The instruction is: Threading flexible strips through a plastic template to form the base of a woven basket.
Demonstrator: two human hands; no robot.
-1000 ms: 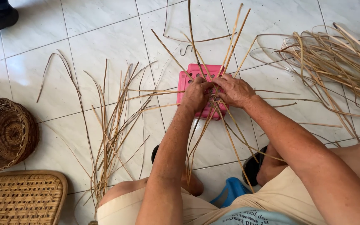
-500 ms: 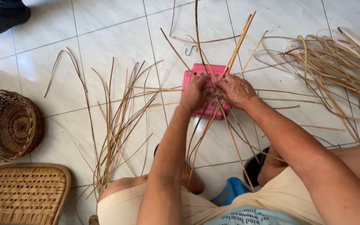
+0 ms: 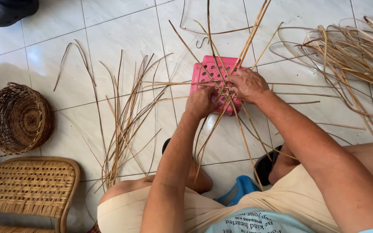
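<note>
Left hand (image 3: 201,102) clenched on crossed rattan strips (image 3: 221,92); right hand (image 3: 248,85) pressing, gripping same strips atop pink perforated stool (image 3: 206,71). Woven basket (image 3: 18,118) well left.

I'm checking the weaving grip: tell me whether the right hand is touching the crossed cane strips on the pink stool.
Touching. The head view shows the right hand pressed flat on the crossed cane strips over the pink stool, no gap visible.

We see the left hand (image 3: 201,102) and right hand (image 3: 248,85) pressing crossed cane strips (image 3: 221,86) onto a pink perforated stool (image 3: 203,73). Loose strips (image 3: 121,125) lie on the tiled floor (image 3: 109,39); a woven basket (image 3: 18,118) sits left.
</note>
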